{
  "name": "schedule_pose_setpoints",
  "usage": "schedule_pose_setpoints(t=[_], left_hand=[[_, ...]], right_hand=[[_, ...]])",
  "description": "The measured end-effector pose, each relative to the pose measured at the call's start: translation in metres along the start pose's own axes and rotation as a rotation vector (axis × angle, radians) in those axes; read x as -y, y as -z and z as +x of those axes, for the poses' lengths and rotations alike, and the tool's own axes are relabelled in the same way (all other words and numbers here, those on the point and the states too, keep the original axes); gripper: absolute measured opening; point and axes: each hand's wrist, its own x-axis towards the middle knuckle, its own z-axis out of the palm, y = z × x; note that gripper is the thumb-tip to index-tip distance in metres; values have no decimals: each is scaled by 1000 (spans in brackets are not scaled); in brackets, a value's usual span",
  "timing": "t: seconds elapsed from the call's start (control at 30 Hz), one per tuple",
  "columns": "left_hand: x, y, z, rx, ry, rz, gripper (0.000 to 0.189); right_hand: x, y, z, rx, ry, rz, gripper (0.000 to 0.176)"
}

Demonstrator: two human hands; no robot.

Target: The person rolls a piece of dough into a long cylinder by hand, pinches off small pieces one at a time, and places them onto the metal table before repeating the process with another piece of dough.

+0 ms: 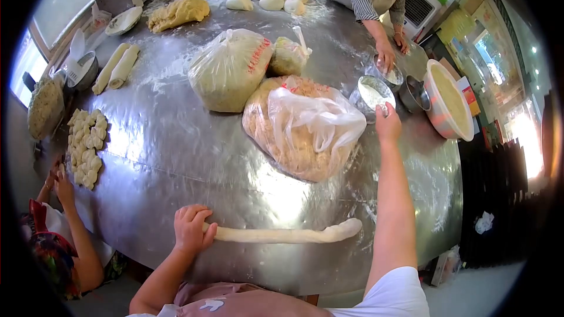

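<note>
A long pale dough rope (282,235) lies across the near part of the metal table, its thicker rounded end toward the right. My left hand (192,226) is closed over the rope's left end. Stretched far forward, my right hand (388,123) has its fingers at the near rim of a metal bowl (365,108) and appears to grip it. White flour (371,95) is inside this bowl. Left of the bowl sits a large clear plastic bag (305,132) of brownish filling.
Behind stand a bag of greenish filling (229,73), several dough balls (271,3) and yellowish dough (179,13). Small dough pieces (86,147) and two dough rolls (123,66) lie left. A large tub (432,97) stands right. Co-workers' hands are at the left edge and behind the bowl.
</note>
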Motion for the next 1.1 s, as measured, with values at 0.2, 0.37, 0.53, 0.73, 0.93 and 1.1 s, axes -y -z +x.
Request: schedule_pose_setpoints(t=[0.2,0.37,0.53,0.73,0.93,1.1], left_hand=[[-4,3,2,-5,11,-6,25],[1,0,-2,9,25,12,25],[1,0,-2,-32,9,3,24],[2,-4,-7,-36,-35,-16,20],[11,9,-31,27,-75,-43,29],[-6,7,-49,-34,-15,75,54]], right_hand=[[-23,-21,9,-57,29,1,30],[-35,7,-39,-66,-390,604,25],[-34,68,-157,371,-379,155,17],[154,30,-311,781,264,497,16],[116,55,-287,647,183,193,18],[-22,146,-245,475,-191,-389,41]])
